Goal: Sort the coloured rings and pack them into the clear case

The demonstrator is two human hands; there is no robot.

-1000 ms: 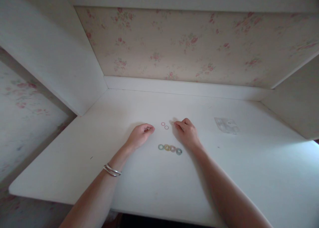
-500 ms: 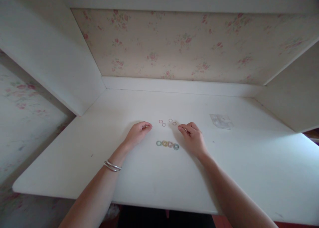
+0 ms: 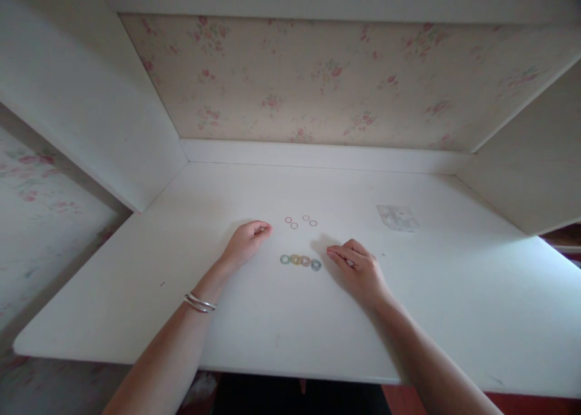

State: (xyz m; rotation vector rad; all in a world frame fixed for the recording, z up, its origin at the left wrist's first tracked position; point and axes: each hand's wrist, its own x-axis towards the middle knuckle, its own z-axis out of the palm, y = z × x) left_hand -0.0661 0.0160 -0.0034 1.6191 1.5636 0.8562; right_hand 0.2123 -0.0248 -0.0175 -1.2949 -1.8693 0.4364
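My left hand [image 3: 245,244] rests on the white table, thumb and fingers pressed together; whatever they hold, if anything, cannot be made out. To its right lie several thin rings, among them a red ring [image 3: 288,220] and a dark ring [image 3: 313,223]. Nearer to me is a row of thicker rings touching side by side: a green ring [image 3: 281,259], a yellow ring [image 3: 292,259], a pink ring [image 3: 301,261] and a blue-grey ring [image 3: 320,265]. Just right of this row, my right hand [image 3: 363,274] is closed in a pinch, its contents too small or hidden to tell.
A clear plastic bag [image 3: 398,219] lies flat at the back right of the white table [image 3: 272,330]. A small dark mark [image 3: 162,284] shows on the left. White side panels and a floral-papered back wall [image 3: 318,82] enclose the table.
My right hand has moved away from the thin rings, toward me and slightly right, beside the row of thick rings. The left hand stays in place, while the whole view has shifted a little.
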